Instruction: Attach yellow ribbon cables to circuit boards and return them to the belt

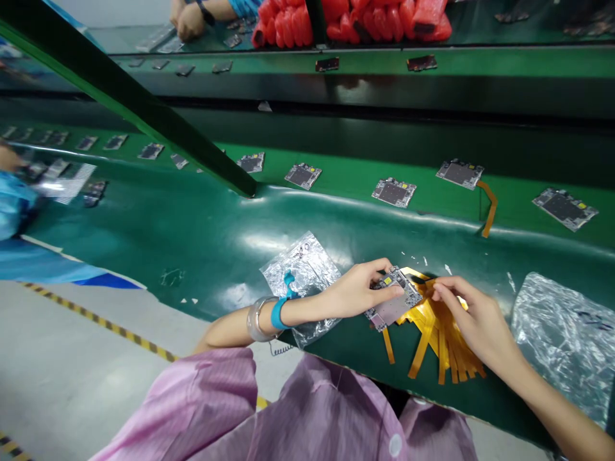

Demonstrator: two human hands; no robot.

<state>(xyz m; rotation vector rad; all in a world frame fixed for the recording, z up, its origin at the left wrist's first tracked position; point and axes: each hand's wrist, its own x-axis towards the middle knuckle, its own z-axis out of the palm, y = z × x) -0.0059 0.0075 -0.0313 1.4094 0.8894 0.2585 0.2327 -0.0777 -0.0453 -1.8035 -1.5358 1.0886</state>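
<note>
Tilted circuit board (390, 308) in the left hand (361, 289), ribbon cable (426, 289) pinched in the right hand (478, 315)

In the head view, the circuit board is at the left side of the cable pile (435, 330), overlapping it. The left hand clamps the board, thumb laid over its upper face and fingers at its far edge. The board's long axis slants from a near-left end to a far-right end. Its component band faces the pile; its plain grey area points away from it. A yellow patch sits by the far-left edge, with no writing that can be read.

At the far right of the pile, the right hand presses thumb and forefinger together on 1 ribbon cable; whether that cable joins the board cannot be told. The pile's loose tails fan out on its near side, towards the person's pink garment (336, 416).

Left of the pile lies 1 clear bag (310, 256), its small marks unreadable. Right of the pile lies a larger plastic bag (567, 342) with dark marks, also unreadable.

Beyond the pile, a green strip (346, 173) carries a row of boards (394, 192), most with long axes roughly along it; 1 has an orange tail (491, 208) bending down towards the pile side. Farther beyond are red bundles (384, 22). Well left of the pile, a co-worker's blue sleeve (14, 202) shows.
</note>
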